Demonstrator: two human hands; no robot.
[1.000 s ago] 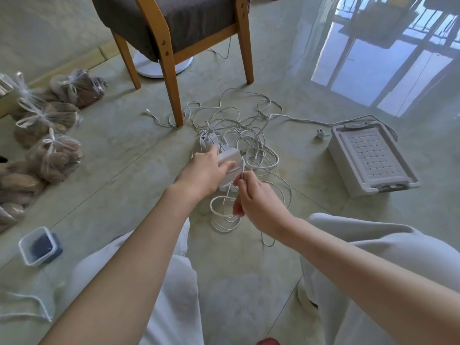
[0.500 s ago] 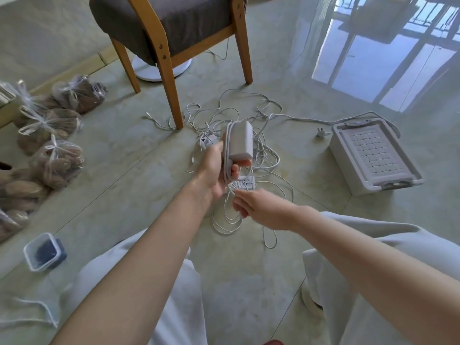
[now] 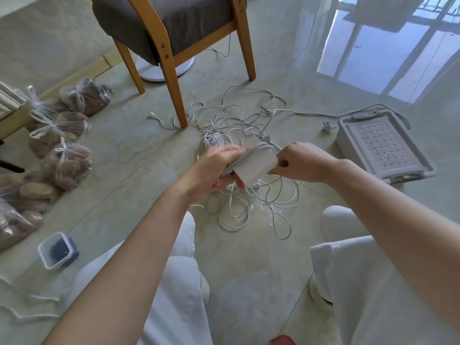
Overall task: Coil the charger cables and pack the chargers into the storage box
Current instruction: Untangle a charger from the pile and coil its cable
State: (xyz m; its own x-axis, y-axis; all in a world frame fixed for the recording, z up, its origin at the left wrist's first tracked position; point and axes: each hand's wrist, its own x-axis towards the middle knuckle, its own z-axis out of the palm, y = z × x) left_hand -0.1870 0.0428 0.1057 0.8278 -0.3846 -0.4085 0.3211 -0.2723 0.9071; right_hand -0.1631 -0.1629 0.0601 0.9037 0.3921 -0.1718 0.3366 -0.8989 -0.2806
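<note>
One charger partly wound: my left hand grips it, right hand pinches cable; centre tangle, right-side storage box untouched.

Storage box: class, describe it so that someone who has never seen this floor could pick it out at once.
Start at the wooden chair at the top, then follow the tangled white cables rightward. Just past the loose plug sits the storage box. It is the only big grey thing there, its lid embossed with a woven pattern.
</note>
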